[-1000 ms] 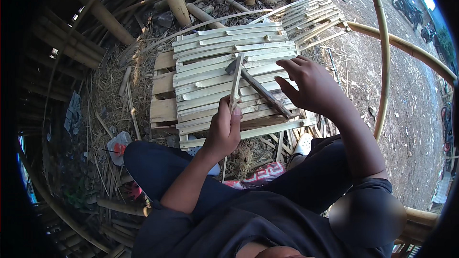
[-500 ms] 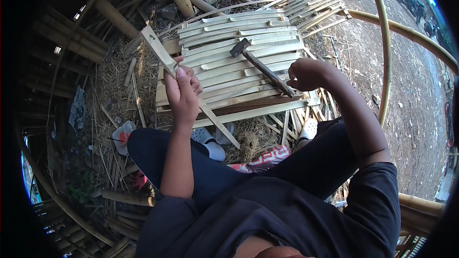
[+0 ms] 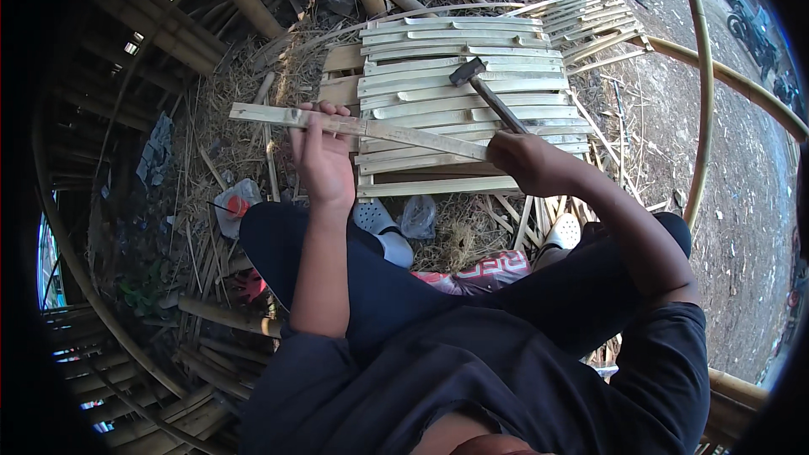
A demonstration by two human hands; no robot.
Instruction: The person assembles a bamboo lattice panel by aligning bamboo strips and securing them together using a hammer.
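My left hand point(image 3: 324, 156) is closed round a pale bamboo strip point(image 3: 404, 136), thumb on the near side and fingers behind. The strip lies nearly level across the front of the slatted bamboo panel point(image 3: 459, 109), and its right end reaches the fingers of my right hand point(image 3: 533, 163). That hand is closed over the handle of a hammer point(image 3: 497, 104). The handle's lower end is hidden beneath the hand. The hammer's dark head rests on the slats, pointing away to the left.
Beyond the panel's far right corner is a second slatted piece point(image 3: 594, 25). A curved bamboo pole point(image 3: 704, 76) rises at right. Shoes point(image 3: 381, 232), a clear plastic bag point(image 3: 418, 217) and a bag with a red item point(image 3: 239, 205) lie near my legs. Straw and bamboo offcuts litter the ground.
My left hand has swung the bamboo strip from a steep slant to nearly level. My right hand has come down onto the hammer's handle; the hammer's head stays in place on the slats.
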